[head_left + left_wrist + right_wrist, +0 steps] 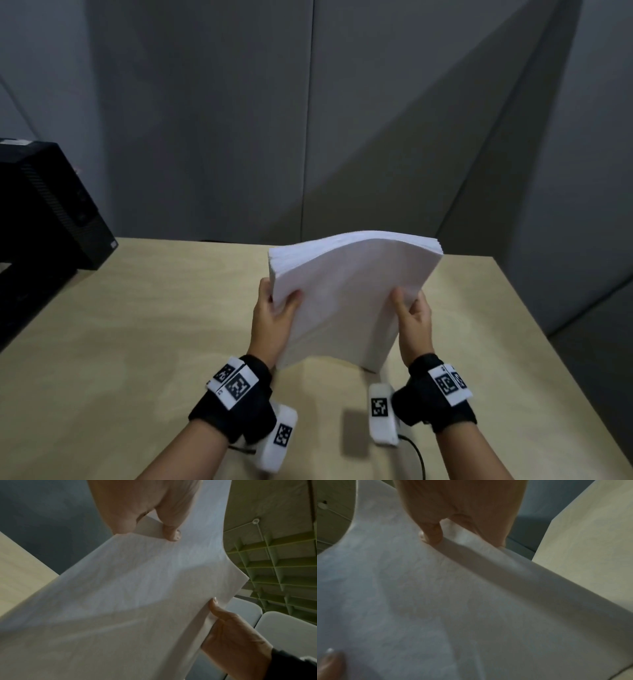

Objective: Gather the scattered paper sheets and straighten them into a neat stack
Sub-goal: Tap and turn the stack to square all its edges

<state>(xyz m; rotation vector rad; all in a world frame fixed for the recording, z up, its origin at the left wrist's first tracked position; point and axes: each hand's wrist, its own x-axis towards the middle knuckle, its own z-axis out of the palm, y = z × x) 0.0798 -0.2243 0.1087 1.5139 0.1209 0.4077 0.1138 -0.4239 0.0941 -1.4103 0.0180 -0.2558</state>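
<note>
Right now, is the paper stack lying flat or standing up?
Standing up: both hands grip the paper stack by its sides, top bowed, bottom edge near the table.

A pale wood-grain table top [137,325] fills the lower half of the head view. Behind it, grey panelled walls [212,120] meet at vertical seams, with a slanting shadow across the upper right. A black boxy device [51,205] sits at the left edge. A ribbed greenish ceiling grid [278,566] shows at the right of the left wrist view.
</note>
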